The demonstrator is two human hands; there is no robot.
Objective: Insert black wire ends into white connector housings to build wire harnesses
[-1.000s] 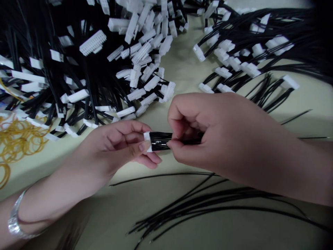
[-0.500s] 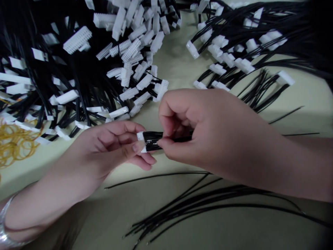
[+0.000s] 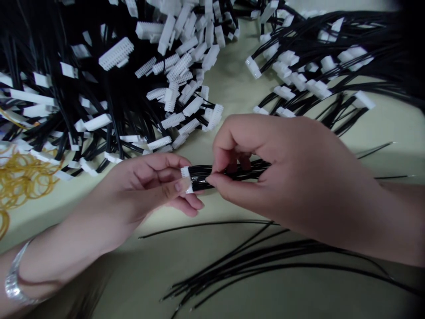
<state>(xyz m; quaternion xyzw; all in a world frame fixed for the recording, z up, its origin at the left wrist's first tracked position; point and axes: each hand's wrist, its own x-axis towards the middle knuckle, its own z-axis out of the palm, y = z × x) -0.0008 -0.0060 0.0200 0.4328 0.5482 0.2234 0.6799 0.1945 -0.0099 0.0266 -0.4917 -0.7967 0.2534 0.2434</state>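
Between the thumb and fingers of my left hand [image 3: 156,186] is a small white connector housing [image 3: 186,179], with a row of black wires [image 3: 201,176] running out of it to the right. My right hand [image 3: 275,173] pinches at these wires a short way from the housing, thumb and forefinger together. Its other fingers curl over the bundle, whose far part passes beneath the palm and is hidden. Whether the pinch is on one wire or several I cannot tell.
Loose black wires [image 3: 252,261] lie across the table in front. A heap of wired white connectors [image 3: 172,93] fills the back left, another group [image 3: 295,79] the back right. Yellow rubber bands [image 3: 28,177] lie at the left edge.
The whole view has shifted, so everything sits slightly further right. My right hand's fingers have opened a little around the wires, and more of the bundle shows beneath them. My left hand keeps its hold.
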